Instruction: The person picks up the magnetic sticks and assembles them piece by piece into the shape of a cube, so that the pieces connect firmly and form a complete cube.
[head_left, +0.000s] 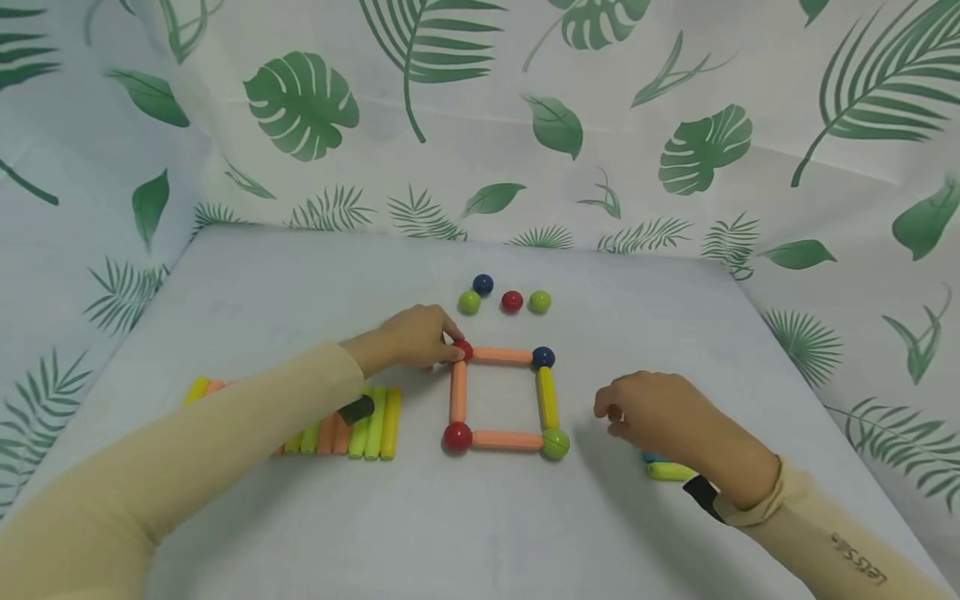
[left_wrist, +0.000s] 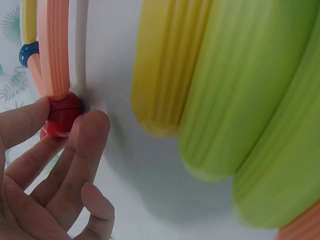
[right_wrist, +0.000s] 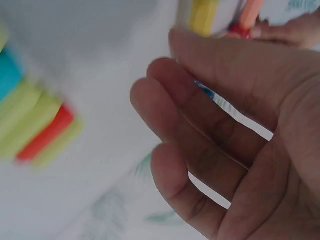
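Observation:
A square of rods and balls lies flat on the table. Its far side (head_left: 502,357), left side and near side (head_left: 507,440) are salmon rods; a yellow rod (head_left: 548,398) forms the right side. My left hand (head_left: 416,335) pinches the red ball (left_wrist: 64,119) at the far left corner between thumb and fingers. Another red ball (head_left: 457,437) sits at the near left corner, a dark blue ball (head_left: 543,357) at the far right and a green ball (head_left: 555,443) at the near right. Right of the square, my right hand (head_left: 663,417) hovers with loosely curled fingers, holding nothing.
Beyond the square lie loose balls: a blue one (head_left: 483,284), a red one (head_left: 512,301) and two green ones. A row of coloured rods (head_left: 390,423) lies under the left forearm. More rods (head_left: 670,472) lie by the right wrist. Leaf-printed cloth (head_left: 480,167) surrounds the table.

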